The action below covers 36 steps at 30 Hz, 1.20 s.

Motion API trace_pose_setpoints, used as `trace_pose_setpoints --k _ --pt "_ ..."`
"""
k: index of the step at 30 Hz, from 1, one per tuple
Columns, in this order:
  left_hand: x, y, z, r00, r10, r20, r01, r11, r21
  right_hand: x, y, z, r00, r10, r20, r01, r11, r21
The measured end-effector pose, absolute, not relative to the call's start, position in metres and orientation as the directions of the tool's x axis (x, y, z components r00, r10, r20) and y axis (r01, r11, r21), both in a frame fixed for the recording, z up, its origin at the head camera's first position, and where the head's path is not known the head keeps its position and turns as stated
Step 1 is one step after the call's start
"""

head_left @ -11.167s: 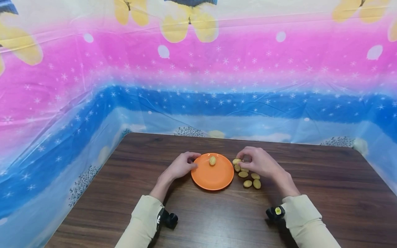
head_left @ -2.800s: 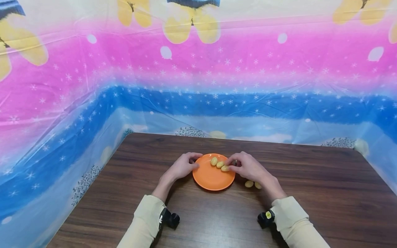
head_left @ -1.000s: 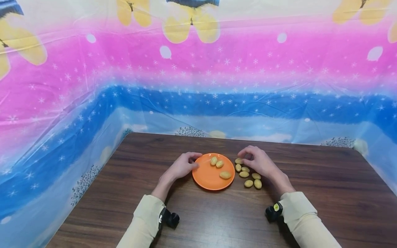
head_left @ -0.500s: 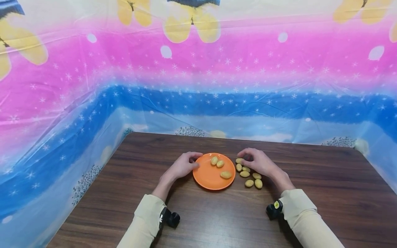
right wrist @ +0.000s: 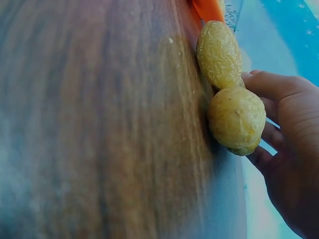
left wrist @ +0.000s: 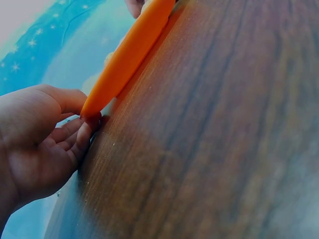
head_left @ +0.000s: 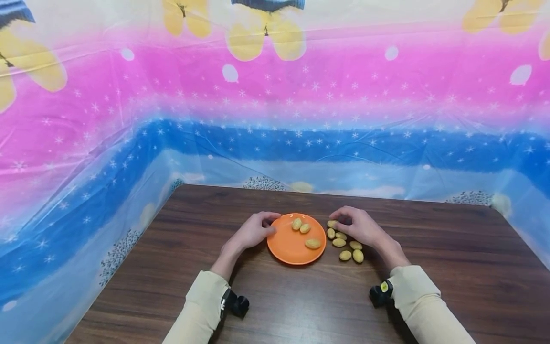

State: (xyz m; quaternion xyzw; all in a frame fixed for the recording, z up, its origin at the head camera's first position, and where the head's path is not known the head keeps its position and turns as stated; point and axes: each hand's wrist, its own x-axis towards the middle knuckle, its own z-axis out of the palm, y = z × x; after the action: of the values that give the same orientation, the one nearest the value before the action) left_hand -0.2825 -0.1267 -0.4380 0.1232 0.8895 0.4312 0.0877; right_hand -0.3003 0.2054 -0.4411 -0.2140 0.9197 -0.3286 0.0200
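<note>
Just right of the orange plate (head_left: 296, 253) in the head view, the right hand (head_left: 361, 227) pinches a yellow oval (head_left: 332, 223) between its fingers. In the left wrist view, the left hand (left wrist: 42, 139) clamps the plate's edge; in the right, two nearer ovals (right wrist: 237, 117) partly hide the fingers.

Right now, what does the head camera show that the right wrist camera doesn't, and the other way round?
Only the head view shows the left hand holding the rim of the orange plate, the plate's whole round top with three yellow ovals lying on it, and the pale sleeves.

Only the right wrist view shows the fine wrinkles on the two nearest table ovals.

Both share the right hand, the wooden table, the printed backdrop and the plate, just an orange sliver in the wrist view.
</note>
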Motion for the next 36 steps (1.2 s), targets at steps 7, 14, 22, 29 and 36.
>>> trace_pose_setpoints --k 7,14,22,29,36 --pt "-0.283 -0.127 -0.439 -0.953 0.302 -0.042 0.154 0.597 0.787 -0.298 0.204 -0.438 -0.908 -0.405 0.105 -0.379 0.691 -0.615" --pt "-0.283 -0.127 -0.439 -0.953 0.301 -0.037 0.157 0.595 0.788 -0.296 0.205 -0.436 -0.902 -0.413 0.13 -0.401 0.683 -0.611" --pt "-0.282 -0.126 -0.438 -0.955 0.294 -0.042 0.148 0.594 0.79 -0.292 0.202 -0.431 -0.899 -0.415 0.141 -0.409 0.678 -0.611" --pt "-0.282 -0.126 -0.439 -0.955 0.293 -0.044 0.145 0.592 0.793 -0.288 0.197 -0.427 -0.893 -0.423 0.152 -0.422 0.673 -0.607" --pt "-0.282 -0.126 -0.439 -0.955 0.292 -0.045 0.144 0.594 0.792 -0.286 0.193 -0.426 -0.881 -0.445 0.162 -0.447 0.668 -0.595"
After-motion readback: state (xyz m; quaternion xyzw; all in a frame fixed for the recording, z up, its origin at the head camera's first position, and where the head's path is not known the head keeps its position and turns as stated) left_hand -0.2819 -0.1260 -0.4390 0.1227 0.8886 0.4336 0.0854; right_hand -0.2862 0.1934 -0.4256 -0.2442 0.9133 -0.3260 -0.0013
